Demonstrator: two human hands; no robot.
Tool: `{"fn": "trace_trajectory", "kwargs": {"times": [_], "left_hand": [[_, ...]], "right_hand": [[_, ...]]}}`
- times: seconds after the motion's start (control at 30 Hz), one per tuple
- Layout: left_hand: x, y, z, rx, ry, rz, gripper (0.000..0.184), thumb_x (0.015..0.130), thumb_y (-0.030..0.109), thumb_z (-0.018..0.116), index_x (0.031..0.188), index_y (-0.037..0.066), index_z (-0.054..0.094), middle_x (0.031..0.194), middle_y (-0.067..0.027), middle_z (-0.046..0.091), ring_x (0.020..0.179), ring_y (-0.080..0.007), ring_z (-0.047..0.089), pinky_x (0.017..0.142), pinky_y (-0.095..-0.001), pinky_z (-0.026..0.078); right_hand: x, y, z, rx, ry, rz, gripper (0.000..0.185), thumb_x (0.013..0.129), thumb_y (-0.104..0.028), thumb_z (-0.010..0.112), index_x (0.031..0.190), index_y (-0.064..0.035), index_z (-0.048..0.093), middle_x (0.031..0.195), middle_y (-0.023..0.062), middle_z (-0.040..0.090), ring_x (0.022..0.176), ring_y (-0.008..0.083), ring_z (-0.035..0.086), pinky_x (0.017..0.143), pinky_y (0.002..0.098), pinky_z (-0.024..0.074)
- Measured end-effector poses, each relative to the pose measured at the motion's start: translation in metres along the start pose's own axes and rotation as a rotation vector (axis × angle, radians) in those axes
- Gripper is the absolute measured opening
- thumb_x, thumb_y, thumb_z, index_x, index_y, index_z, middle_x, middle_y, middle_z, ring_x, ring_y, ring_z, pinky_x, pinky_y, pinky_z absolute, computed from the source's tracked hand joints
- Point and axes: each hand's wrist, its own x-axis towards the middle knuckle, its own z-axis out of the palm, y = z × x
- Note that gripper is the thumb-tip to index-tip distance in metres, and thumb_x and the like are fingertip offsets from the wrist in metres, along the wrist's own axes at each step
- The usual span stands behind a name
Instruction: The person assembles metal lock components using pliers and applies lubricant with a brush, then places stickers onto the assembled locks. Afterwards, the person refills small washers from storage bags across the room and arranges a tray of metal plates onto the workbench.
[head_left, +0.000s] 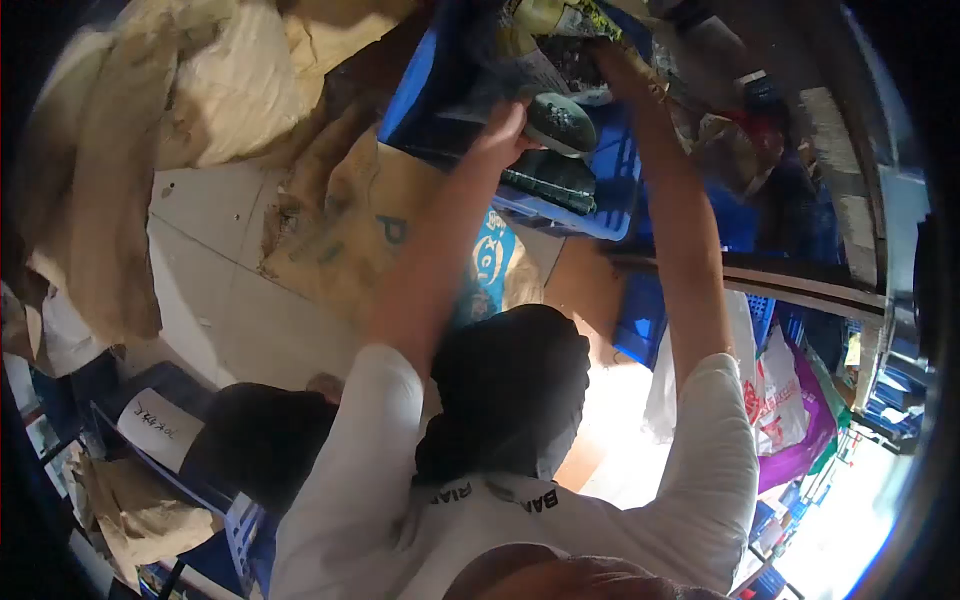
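My left hand point(508, 130) grips the rim of a small grey-green bowl point(560, 124), tilted so that its inside shows, with some small dark bits in it. The bowl is over a blue crate point(625, 180). My right hand point(612, 65) reaches into the crate beside an opened yellow and clear plastic bag point(545, 20); its fingers are hidden among dark contents. Below the bowl, a dark green packet point(550, 180) lies in the crate.
Brown paper sacks point(220, 90) are at the upper left, and a printed sack point(360, 225) lies on the tiled floor point(220, 290). A metal shelf edge point(790, 285) runs at the right, above plastic bags point(780, 390). Another blue crate point(240, 535) stands at the lower left.
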Motion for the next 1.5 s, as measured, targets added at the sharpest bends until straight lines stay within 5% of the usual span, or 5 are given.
{"fn": "trace_trajectory", "kwargs": {"times": [0.27, 1.1, 1.27, 1.4, 1.5], "left_hand": [[0.040, -0.020, -0.008, -0.176, 0.043, -0.009, 0.039, 0.108, 0.041, 0.052, 0.137, 0.014, 0.055, 0.127, -0.0093, 0.066, 0.110, -0.0266, 0.068, 0.086, -0.0511, 0.061], [0.044, -0.028, -0.014, -0.309, -0.117, -0.053, 0.041, 0.108, 0.043, 0.050, 0.135, 0.014, 0.059, 0.129, -0.0045, 0.067, 0.111, -0.0244, 0.068, 0.093, -0.0447, 0.058], [0.207, -0.152, -0.093, 0.118, -0.184, 0.565, 0.052, 0.097, 0.025, 0.066, 0.143, 0.008, 0.050, 0.130, -0.0112, 0.062, 0.127, -0.0283, 0.056, 0.103, -0.0454, 0.050], [0.114, -0.081, -0.053, 0.145, -0.059, 0.229, 0.058, 0.090, 0.011, 0.071, 0.143, 0.006, 0.048, 0.132, -0.0131, 0.061, 0.126, -0.0302, 0.057, 0.108, -0.0431, 0.048], [0.125, -0.077, -0.036, 0.258, -0.210, 0.495, 0.050, 0.103, 0.047, 0.056, 0.138, 0.012, 0.058, 0.130, -0.0096, 0.067, 0.121, -0.0257, 0.064, 0.101, -0.0476, 0.054]], "right_hand": [[0.014, -0.144, -0.062, 0.556, 0.092, 0.819, 0.043, 0.101, -0.034, 0.058, 0.128, -0.0026, 0.066, 0.129, 0.0210, 0.069, 0.121, 0.0347, 0.065, 0.103, 0.0430, 0.0476], [-0.010, -0.012, 0.001, -0.325, 0.169, 0.033, 0.044, 0.099, -0.033, 0.058, 0.124, 0.0017, 0.068, 0.119, 0.0192, 0.071, 0.111, 0.0319, 0.067, 0.098, 0.0449, 0.0506], [0.028, -0.119, -0.074, 1.089, -0.016, 0.842, 0.049, 0.096, -0.035, 0.060, 0.133, -0.0027, 0.061, 0.124, 0.0112, 0.065, 0.113, 0.0223, 0.058, 0.101, 0.0387, 0.0460], [0.023, -0.134, -0.082, 0.573, -0.217, 0.414, 0.047, 0.096, -0.034, 0.062, 0.130, -0.0023, 0.064, 0.121, 0.0124, 0.066, 0.112, 0.0217, 0.060, 0.098, 0.0379, 0.0472], [0.033, -0.151, -0.053, 0.655, -0.026, 0.917, 0.044, 0.095, -0.034, 0.065, 0.123, -0.0004, 0.068, 0.111, 0.0159, 0.071, 0.108, 0.0258, 0.064, 0.097, 0.0383, 0.0483]]}}
